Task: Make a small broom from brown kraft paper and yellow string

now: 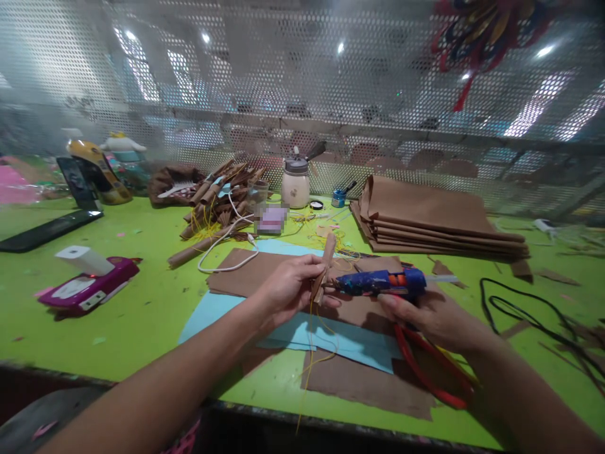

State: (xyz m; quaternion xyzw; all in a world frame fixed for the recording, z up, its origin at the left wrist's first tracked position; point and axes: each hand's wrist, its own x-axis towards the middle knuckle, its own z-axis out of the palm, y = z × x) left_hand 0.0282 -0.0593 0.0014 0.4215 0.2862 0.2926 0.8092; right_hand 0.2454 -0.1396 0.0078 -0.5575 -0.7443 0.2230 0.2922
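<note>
My left hand [286, 284] pinches a narrow folded piece of brown paper [329, 249], which stands nearly upright. Yellow thread [311, 353] hangs from its lower end past the table's front edge. In my right hand [442, 315] is a blue glue gun [378, 282], pointing left, its nozzle close to or touching the paper. A whitish glue stick [444, 279] sticks out behind it. Red handles [425, 378] show beneath my right hand; I cannot tell whether they lie on the table. Light blue sheets [288, 331] and brown paper [363, 384] lie below both hands.
Stacked brown paper [435, 214] lies at the back right, near a blue pot [338, 198] and a white bottle [295, 186]. Rolled brown paper pieces [189, 252] are piled back left. A purple power strip [89, 293] sits left, a black cable [491, 309] right.
</note>
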